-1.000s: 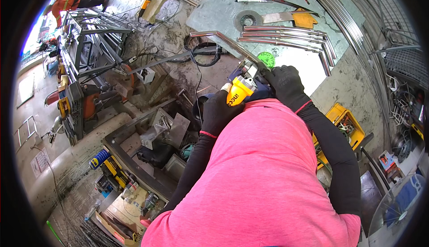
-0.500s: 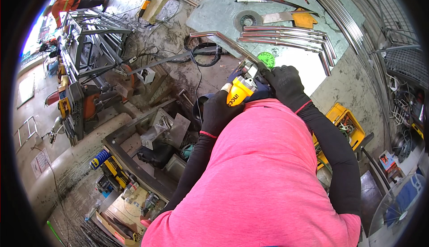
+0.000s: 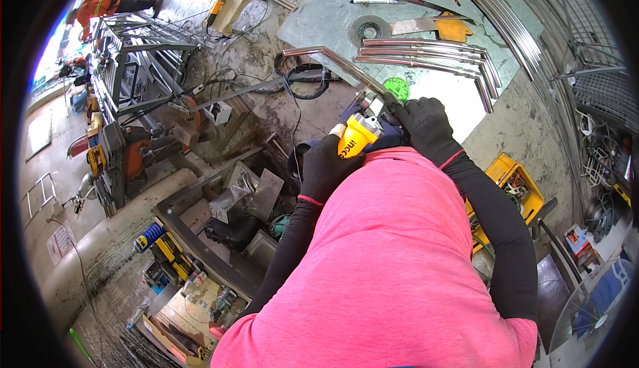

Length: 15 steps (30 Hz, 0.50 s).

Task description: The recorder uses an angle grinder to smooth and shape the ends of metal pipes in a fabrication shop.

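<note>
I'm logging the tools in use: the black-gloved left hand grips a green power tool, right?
Not quite: the power tool is yellow with a silver-coloured head, not green, as the head view shows. The black-gloved left hand does grip it.

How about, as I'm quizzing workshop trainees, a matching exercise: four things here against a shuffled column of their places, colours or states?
Things:
1. Power tool
2. Right hand
3. Shirt
4. Crate

Descriptions:
A. Pink
B. Holding odds and ends
C. In the left hand
D. Black-gloved

Right pairs: 1-C, 2-D, 3-A, 4-B.
</note>
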Tool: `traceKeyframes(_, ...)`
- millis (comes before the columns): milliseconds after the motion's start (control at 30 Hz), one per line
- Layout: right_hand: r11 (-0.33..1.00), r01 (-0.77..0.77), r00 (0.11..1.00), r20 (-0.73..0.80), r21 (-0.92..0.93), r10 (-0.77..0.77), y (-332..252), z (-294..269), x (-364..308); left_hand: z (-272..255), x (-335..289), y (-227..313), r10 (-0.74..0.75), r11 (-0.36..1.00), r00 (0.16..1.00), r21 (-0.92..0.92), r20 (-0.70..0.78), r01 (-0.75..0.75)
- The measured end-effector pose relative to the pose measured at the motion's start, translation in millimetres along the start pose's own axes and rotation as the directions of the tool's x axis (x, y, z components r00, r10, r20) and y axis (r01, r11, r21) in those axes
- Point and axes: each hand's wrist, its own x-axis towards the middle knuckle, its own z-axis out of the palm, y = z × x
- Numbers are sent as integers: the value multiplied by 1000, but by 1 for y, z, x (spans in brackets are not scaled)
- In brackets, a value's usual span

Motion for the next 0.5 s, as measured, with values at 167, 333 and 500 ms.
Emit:
traceKeyframes(167, 1000, -3, 1000, 21, -8, 3, 0, 1, -1, -1, 0, 2, -11, 1000, 1000, 5, 8, 11)
traceKeyframes(333, 1000, 1, 1000, 20, -2, -1, 0, 0, 0, 0, 1, -1, -1, 1000, 1000, 11, 2, 1)
traceKeyframes(500, 1000, 7, 1000, -27, 20, -7, 1, 3, -2, 1, 0, -2, 7, 1000, 1000, -14, -5, -7)
